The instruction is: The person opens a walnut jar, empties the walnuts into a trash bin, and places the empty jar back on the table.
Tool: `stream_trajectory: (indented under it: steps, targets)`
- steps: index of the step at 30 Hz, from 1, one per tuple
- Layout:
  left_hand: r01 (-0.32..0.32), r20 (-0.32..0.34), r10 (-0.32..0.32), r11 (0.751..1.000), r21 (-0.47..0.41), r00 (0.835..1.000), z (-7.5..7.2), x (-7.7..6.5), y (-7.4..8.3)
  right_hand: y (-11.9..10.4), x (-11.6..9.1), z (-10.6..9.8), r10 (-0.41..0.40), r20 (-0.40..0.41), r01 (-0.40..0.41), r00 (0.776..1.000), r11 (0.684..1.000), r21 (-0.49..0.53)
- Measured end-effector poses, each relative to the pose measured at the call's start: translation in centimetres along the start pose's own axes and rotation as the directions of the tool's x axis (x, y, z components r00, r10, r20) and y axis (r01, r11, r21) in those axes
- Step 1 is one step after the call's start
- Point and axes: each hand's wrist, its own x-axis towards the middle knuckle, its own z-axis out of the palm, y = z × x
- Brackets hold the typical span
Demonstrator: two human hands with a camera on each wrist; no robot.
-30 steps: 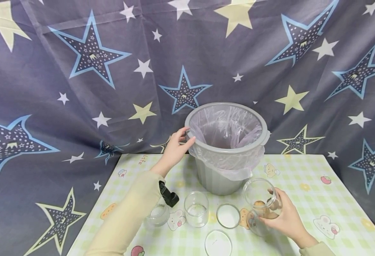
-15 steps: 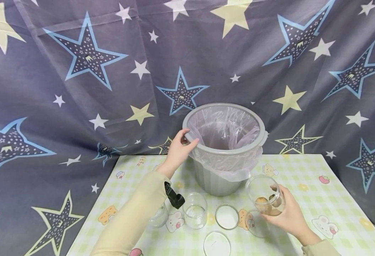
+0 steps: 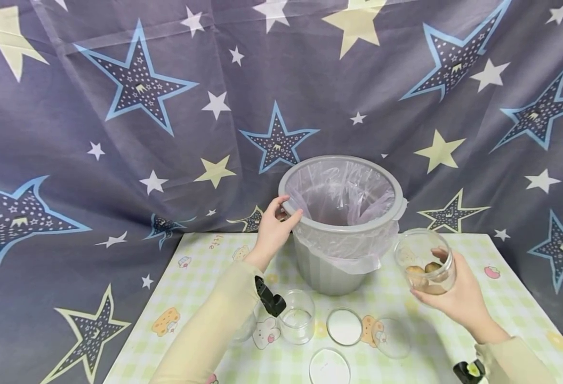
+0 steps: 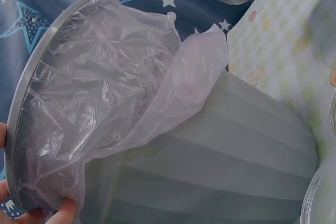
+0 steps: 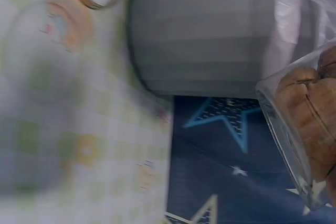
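Note:
A grey trash can (image 3: 327,277) stands at the back of the table, a translucent pinkish bag (image 3: 339,248) lining it and folded over its rim. My left hand (image 3: 275,229) grips the rim at its left side, fingers and thumb on either side of the edge. On the right, my right hand (image 3: 464,296) holds a clear jar (image 3: 418,242), lifted and tilted toward the trash can. Inside the jar are walnuts (image 5: 310,119), large and brown in the right wrist view. The jar's mouth is just right of the can, lower than its rim.
A clear jar (image 3: 297,325) stands before the trash can; another jar (image 3: 247,332) is partly hidden by my left sleeve. Two round lids (image 3: 344,326) and a clear disc (image 3: 392,341) lie on the checked tablecloth (image 3: 512,320). A star-patterned curtain (image 3: 243,69) hangs behind.
My right hand has raised the jar of walnuts and moved it up and to the right. My left hand has stayed on the rim, sliding slightly toward the front.

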Motion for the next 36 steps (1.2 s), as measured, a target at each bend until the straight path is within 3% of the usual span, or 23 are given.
stream_trajectory:
  steps: [4, 10, 19, 30, 36]
  targets:
    - [-0.011, -0.010, 0.011, 1.000, -0.001, 1.000, 0.2, -0.2, 0.0, -1.0, 2.6, -1.2, -0.012, -0.022, 0.012, 1.000, 1.000, -0.001]
    - [-0.006, 0.001, 0.006, 1.000, -0.003, 1.000, 0.1, -0.2, 0.1, -2.5, 7.2, -2.8, -0.021, -0.071, 0.011, 0.997, 0.990, -0.143]
    - [0.008, -0.001, -0.007, 1.000, 0.017, 1.000, -0.3, 0.0, -0.3, -4.0, 13.9, -3.1, -0.093, 0.074, 0.109, 0.993, 0.963, -0.247]
    - [-0.002, 0.010, 0.002, 1.000, -0.001, 1.000, -0.1, 0.0, 0.0, -5.1, 16.8, -3.2, -0.010, 0.213, 0.107, 0.977, 0.887, -0.449]
    - [-0.004, 0.009, 0.004, 1.000, -0.017, 1.000, -0.2, 0.1, -0.3, -5.3, 17.2, -2.8, -0.096, 0.314, 0.256, 0.944, 0.813, -0.523]
